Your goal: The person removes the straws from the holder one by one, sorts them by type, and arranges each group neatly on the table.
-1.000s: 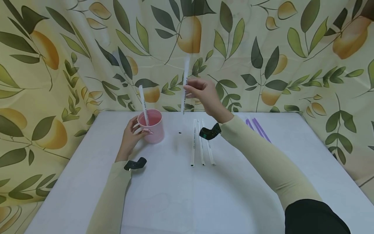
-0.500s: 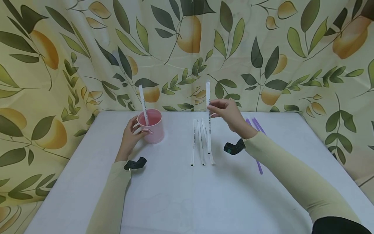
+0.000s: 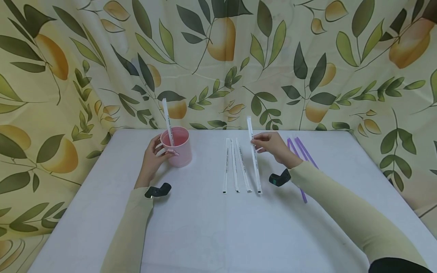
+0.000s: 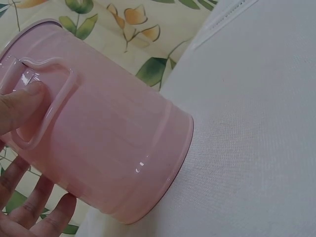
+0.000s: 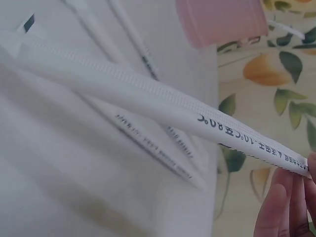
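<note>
A pink cup [image 3: 181, 154] with small side handles stands at the table's back left. My left hand [image 3: 151, 162] holds it, fingers about its side and thumb on the handle, as the left wrist view shows with the cup wall [image 4: 118, 128]. One white paper-wrapped straw [image 3: 167, 120] leans upright inside the cup. Another wrapped straw [image 3: 254, 167] is pinched by my right hand [image 3: 275, 148] near its upper part, tilted, its lower end close to the table. Printed lettering shows on that straw [image 5: 163, 111] in the right wrist view. Just left of it lie three more wrapped straws [image 3: 234, 167].
Several purple straws [image 3: 305, 151] lie right of my right hand, partly under the forearm. The white table [image 3: 191, 227] ends at the back against a curtain [image 3: 225, 94] printed with leaves and fruit.
My right hand has carried the wrapped straw right and down, from up in front of the curtain to beside the three straws on the table. The left hand and cup have stayed put.
</note>
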`<action>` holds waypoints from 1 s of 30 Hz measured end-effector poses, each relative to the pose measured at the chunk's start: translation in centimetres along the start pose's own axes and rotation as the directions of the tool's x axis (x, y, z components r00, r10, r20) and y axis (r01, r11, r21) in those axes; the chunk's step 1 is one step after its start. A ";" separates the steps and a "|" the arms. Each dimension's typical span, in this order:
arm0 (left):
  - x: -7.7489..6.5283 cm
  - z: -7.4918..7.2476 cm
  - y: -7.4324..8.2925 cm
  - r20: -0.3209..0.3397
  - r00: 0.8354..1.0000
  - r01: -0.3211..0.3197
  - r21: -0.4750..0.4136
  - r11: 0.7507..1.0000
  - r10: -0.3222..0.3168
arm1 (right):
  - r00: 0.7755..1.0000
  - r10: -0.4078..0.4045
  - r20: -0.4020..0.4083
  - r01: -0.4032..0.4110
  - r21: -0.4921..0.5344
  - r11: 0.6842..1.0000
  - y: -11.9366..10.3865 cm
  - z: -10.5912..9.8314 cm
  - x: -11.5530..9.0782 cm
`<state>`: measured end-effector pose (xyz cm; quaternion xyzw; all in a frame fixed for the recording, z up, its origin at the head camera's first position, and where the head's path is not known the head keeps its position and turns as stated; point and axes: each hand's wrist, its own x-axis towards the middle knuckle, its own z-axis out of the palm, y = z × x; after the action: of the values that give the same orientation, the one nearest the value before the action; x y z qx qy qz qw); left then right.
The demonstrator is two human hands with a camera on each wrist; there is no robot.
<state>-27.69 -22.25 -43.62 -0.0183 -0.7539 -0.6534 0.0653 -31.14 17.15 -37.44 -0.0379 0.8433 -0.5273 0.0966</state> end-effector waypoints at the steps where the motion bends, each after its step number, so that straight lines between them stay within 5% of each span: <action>1: 0.0 0.0 0.0 0.000 1.000 0.001 0.002 1.000 -0.001 | 1.000 0.012 0.004 -0.012 0.004 1.000 0.3 0.0 0.2; 12: 0.0 -0.1 0.3 -0.002 0.999 0.036 0.017 0.999 -0.036 | 0.998 0.067 -0.006 -0.067 -0.082 0.994 3.0 0.5 2.0; 30: 0.2 0.0 0.0 -0.016 0.999 0.035 0.012 0.999 -0.035 | 0.990 0.142 0.012 -0.141 -0.087 0.986 5.0 1.5 4.4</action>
<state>-27.90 -22.30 -43.62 0.0004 -0.7575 -0.6501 0.0597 -34.98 17.32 -43.14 0.0131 0.8650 -0.4818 0.1398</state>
